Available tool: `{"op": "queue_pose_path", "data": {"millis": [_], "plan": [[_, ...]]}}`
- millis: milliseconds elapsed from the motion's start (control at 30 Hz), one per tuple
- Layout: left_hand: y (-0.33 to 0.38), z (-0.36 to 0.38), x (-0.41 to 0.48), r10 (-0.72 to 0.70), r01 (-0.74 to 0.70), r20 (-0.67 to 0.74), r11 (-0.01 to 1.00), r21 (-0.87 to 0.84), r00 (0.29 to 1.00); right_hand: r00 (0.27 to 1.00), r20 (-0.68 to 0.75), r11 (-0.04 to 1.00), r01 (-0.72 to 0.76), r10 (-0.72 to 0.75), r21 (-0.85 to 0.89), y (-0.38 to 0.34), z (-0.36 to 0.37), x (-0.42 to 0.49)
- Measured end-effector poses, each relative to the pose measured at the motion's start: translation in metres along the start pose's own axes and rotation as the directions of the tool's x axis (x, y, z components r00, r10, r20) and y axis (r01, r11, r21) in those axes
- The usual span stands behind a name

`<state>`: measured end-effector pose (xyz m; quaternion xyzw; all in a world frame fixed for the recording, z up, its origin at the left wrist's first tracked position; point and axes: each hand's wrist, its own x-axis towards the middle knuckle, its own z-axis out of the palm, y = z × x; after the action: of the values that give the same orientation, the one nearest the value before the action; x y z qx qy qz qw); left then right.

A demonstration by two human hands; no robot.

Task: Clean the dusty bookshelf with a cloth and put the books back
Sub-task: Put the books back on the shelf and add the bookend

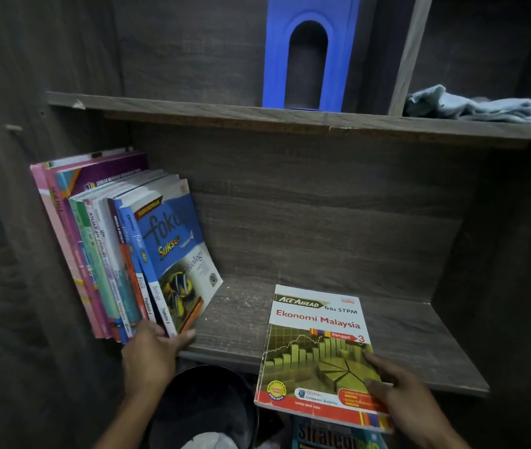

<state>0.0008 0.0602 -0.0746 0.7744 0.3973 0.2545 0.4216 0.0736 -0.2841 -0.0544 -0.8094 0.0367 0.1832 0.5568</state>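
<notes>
A row of books [121,247] leans against the left wall of the lower shelf [419,345]; the outermost is a blue "Fokus Sukses Biology" book [173,251]. My left hand [152,351] presses against the bottom edges of these books with fingers spread. An "Ekonomi Malaysia" book [317,348] lies flat, half on the shelf's front edge. My right hand [400,396] grips its lower right corner, thumb on the cover. A light blue cloth [481,106] lies crumpled on the upper shelf at the right.
A blue plastic bookend [309,53] stands on the upper shelf [193,108]. Below the shelf sits a dark round bin [206,403]. Another book, with "Strategi" on its cover [332,437], lies under the one I hold. Bare shelf board stretches between the leaning row and the flat book.
</notes>
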Motion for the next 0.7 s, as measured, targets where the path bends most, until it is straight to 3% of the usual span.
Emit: {"op": "queue_pose_path", "data": {"millis": [133, 367, 467, 533, 700], "plan": [[-0.006, -0.001, 0.0, 0.029, -0.029, -0.089, 1.0, -0.006, 0.996, 1.0, 0.017, 1.0, -0.019, 0.019, -0.019, 0.0, -0.002, 0.003], [0.0, -0.002, -0.002, 0.028, -0.023, -0.088, 0.998, 0.061, 0.996, 0.999, 0.027, 0.998, -0.019, 0.02, -0.056, -0.002, -0.001, 0.004], [0.003, 0.012, -0.015, 0.09, -0.104, 0.186, 0.992, 0.067, 0.978, 0.999, 0.036, 0.999, -0.016, 0.018, -0.041, -0.003, -0.002, 0.003], [0.012, 0.023, -0.024, 0.123, -0.141, 0.397, 0.99, 0.018, 0.909, 0.999, 0.04, 1.0, -0.027, 0.027, -0.006, -0.001, -0.003, 0.001], [0.033, 0.048, -0.048, 0.117, -0.2, 0.665, 0.978, 0.05, 0.738, 0.999, 0.011, 0.998, -0.043, 0.043, 0.034, 0.001, 0.0, -0.005]]}}
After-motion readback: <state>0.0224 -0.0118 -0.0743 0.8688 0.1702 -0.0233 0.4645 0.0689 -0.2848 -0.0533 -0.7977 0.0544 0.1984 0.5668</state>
